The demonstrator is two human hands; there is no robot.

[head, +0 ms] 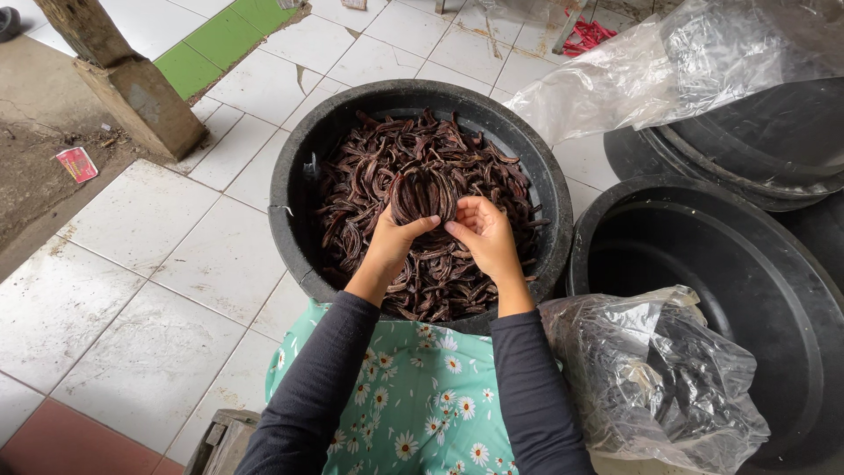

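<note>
Held between both hands: one curved bundle of dark brown dried pods [424, 193], bent into an arch with both ends pointing down toward the wearer, long axis running left to right across the view. Raised just above the centre of a round black plastic tub [290, 189] heaped with loose dark brown pods [369, 167], far too many to count. Left hand [394, 237] closed on the bundle's left end, thumb stretched across beneath it. Right hand [483, 230] closed on the right end, fingers curled in, thumb tip nearly meeting the left thumb. Two dark grey long sleeves [321, 396] leading back to a mint green cloth printed with white daisies [413, 396] over the lap.

To the right, touching the tub, a second black tub [756, 264], with a crumpled clear plastic bag of dark contents [651, 378] resting against its near rim. Beyond it, a stack of more black tubs [747, 149], number unclear, under a wrinkled clear plastic sheet [633, 79].

White tiled floor [149, 264] with a few green tiles at upper left. One small flat red and white packet [77, 164] lying on bare concrete at far left, beside a leaning concrete post [132, 88]. A heap of red strips [585, 37] at the top edge.
</note>
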